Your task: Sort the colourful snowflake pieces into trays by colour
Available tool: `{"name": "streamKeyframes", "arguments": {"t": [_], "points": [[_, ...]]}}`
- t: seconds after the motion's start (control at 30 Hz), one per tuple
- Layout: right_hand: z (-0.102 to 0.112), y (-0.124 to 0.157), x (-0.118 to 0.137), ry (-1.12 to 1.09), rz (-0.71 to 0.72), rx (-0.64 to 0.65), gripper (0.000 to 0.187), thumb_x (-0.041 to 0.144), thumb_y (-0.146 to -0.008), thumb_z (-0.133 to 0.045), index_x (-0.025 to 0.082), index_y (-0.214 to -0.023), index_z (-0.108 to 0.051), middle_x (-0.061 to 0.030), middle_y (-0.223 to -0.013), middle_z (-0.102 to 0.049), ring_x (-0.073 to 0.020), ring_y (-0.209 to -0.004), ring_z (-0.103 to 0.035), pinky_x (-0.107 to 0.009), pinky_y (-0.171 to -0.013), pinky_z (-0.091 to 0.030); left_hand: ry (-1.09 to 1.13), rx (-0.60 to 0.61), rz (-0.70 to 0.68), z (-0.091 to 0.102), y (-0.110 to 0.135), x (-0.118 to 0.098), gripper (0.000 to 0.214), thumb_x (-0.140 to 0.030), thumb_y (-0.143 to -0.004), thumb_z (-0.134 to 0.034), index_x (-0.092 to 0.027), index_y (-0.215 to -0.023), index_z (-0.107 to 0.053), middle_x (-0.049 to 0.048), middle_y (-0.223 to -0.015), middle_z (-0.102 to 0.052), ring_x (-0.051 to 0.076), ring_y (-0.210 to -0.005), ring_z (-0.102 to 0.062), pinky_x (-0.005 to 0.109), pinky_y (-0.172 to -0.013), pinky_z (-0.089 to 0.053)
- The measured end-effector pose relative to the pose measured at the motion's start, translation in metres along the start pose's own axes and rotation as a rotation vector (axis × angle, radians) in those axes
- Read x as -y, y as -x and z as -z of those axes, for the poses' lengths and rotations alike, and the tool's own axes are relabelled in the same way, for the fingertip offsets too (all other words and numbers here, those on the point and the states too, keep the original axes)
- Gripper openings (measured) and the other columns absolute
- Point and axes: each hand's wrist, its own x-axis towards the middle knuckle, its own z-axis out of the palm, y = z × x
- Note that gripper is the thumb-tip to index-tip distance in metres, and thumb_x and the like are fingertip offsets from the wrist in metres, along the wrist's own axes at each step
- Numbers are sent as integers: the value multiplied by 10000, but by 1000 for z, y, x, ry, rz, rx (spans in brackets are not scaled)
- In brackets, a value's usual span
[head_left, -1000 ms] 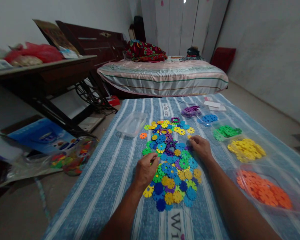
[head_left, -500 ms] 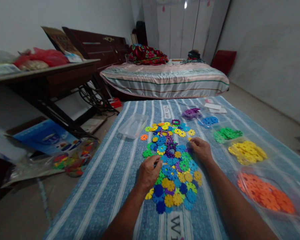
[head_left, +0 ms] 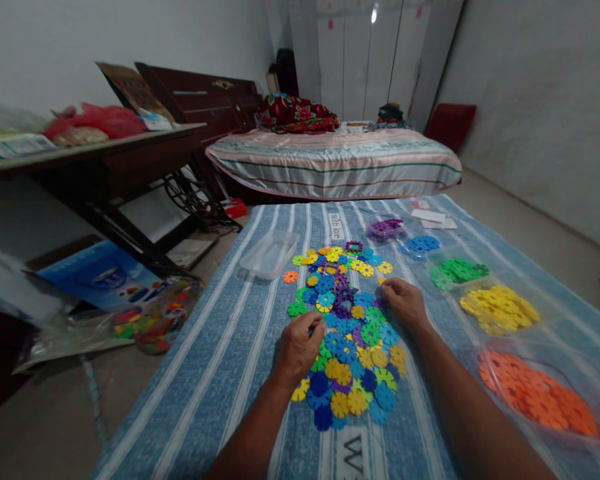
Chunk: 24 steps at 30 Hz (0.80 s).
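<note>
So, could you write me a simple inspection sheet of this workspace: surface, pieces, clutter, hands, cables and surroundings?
Surface: striped cloth, blue and white.
Job's things: mixed pile of colourful notched discs; single-colour pieces in clear containers along the right; clear tub at far left.
Clutter: white cards at the far right; colourful bagged items on the floor.
Hands: left hand at the pile's left edge, fingers curled; right hand at its right edge, beside a yellow piece. Grips unclear.
Cables: nothing seen for certain.
Surroundings: bed beyond, wardrobe behind it.
</note>
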Motion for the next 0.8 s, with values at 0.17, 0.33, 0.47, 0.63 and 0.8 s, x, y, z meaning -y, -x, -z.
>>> {"name": "streamKeyframes", "arguments": {"t": [0.17,0.33,0.47,0.63,0.8], "points": [[-1,0,0,-29,3,-13,289,436,-755,-511,201,-768,-679,-21,-645,-643,-188,-607,-599,-302,-613,-463,7,-2,22,0,1,0,158,-251,-824,-556,-218,-883,-698,17,-826,-719,158,-795,-664,257,-770,-517],[-1,1,1,-33,-10,-9,309,452,-750,-502,202,-767,-683,-16,-634,-637,-184,-595,-591,-297,-603,-459,30,-3,30,1,0,-1,169,-285,-839,-535,-211,-837,-687,1,-779,-702,140,-734,-658,227,-712,-510],[-2,0,1,16,-13,-18,316,457,-753,-491,211,-771,-689,-12,-656,-652,-183,-624,-603,-295,-635,-456,5,-89,42,10,-16,5,217,-314,-861,-505,-200,-900,-686,16,-824,-713,152,-756,-666,236,-724,-517],[-1,-1,2,48,1,-15,297,436,-749,-500,219,-771,-702,-18,-689,-675,-192,-662,-623,-294,-644,-459,-333,-49,47,24,-59,18,269,-226,-864,-473,-181,-1041,-670,80,-1081,-707,212,-1040,-641,308,-955,-472],[-3,-1,1,45,16,-35,289,431,-753,-495,231,-764,-702,-12,-679,-674,-195,-669,-623,-298,-656,-459,-712,158,67,22,-93,20,350,-106,-842,-454,-154,-1141,-631,118,-1210,-646,228,-1146,-574,321,-1019,-414]]}}
